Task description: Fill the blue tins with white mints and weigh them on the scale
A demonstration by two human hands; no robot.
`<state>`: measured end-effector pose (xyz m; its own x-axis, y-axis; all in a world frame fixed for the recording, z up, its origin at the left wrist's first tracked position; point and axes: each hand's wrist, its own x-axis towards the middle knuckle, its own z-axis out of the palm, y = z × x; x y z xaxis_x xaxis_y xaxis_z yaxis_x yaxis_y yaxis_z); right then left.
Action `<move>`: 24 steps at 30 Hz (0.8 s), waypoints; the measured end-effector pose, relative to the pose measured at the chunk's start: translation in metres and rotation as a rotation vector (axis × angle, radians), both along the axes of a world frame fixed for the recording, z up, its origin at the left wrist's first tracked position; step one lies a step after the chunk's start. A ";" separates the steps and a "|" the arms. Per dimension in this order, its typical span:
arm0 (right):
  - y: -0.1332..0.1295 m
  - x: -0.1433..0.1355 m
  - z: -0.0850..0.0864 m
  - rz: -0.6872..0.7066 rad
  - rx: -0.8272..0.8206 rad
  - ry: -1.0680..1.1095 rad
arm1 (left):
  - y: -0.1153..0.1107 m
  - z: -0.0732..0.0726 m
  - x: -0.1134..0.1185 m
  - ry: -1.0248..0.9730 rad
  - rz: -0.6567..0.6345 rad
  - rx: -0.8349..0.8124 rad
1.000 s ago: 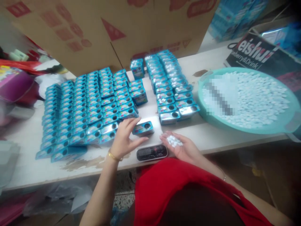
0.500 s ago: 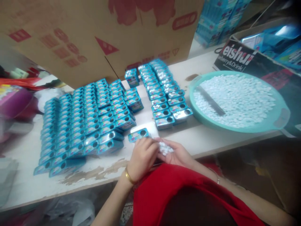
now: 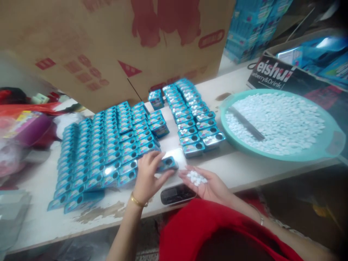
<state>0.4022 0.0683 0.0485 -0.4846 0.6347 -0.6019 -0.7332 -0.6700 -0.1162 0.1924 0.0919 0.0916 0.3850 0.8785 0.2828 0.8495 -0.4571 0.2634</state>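
Pellets [image 3: 196, 178], small and white, lay heaped on the right hand [image 3: 213, 188], which was turned palm up with its fingers stretched out and slightly cupped. The left hand [image 3: 146, 174] reached around the left end of a blue tin [image 3: 166, 165], thumb in front and fingers behind; whether they pressed on its sides could not be told. That tin was on or just above a white plate [image 3: 179, 156], its round hole uppermost, and a dark panel [image 3: 176, 194] lay nearer the person. To the left stood close rows of similar tins [image 3: 110, 152]; beyond the plate, a double row [image 3: 187, 119] bore white pellets on many of its tops. Farther right, a green basin [image 3: 334, 125] held a broad mass of pellets, with a flat strip [image 3: 247, 124] resting on them. The step in hand seemed to be handling one tin at the plate, with a palmful ready just beside it. As a judgement, the next move called for a sure hold on that tin and a level right palm, lest the loose heap spill.
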 end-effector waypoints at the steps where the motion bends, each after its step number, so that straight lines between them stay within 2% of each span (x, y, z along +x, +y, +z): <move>1: 0.000 0.001 0.000 -0.008 0.002 -0.012 | 0.003 -0.001 -0.003 0.040 -0.017 -0.029; 4: 0.002 0.003 0.000 -0.038 -0.005 -0.045 | 0.020 0.006 -0.010 0.146 -0.106 -0.060; 6: 0.003 0.003 0.002 -0.056 -0.013 -0.064 | 0.045 0.019 -0.015 0.144 -0.094 0.039; 8: 0.005 0.003 0.005 -0.071 -0.022 -0.077 | 0.082 0.035 -0.021 0.081 -0.005 0.210; 10: 0.006 0.003 0.008 -0.084 -0.035 -0.096 | 0.130 0.048 -0.028 0.024 0.097 0.333; 12: 0.007 0.005 0.011 -0.097 -0.046 -0.118 | 0.180 0.052 -0.036 0.052 0.164 0.314; 15: 0.009 0.012 0.011 -0.123 -0.052 -0.158 | 0.243 0.038 -0.046 0.179 0.247 0.117; 17: 0.011 0.018 0.009 -0.140 -0.051 -0.172 | 0.271 0.021 -0.052 0.225 0.233 0.022; 21: 0.017 0.031 0.002 -0.137 -0.123 -0.156 | 0.295 -0.008 -0.064 0.290 0.158 -0.137; 24: 0.023 0.038 -0.005 -0.146 -0.164 -0.151 | 0.309 -0.013 -0.067 0.321 0.127 -0.176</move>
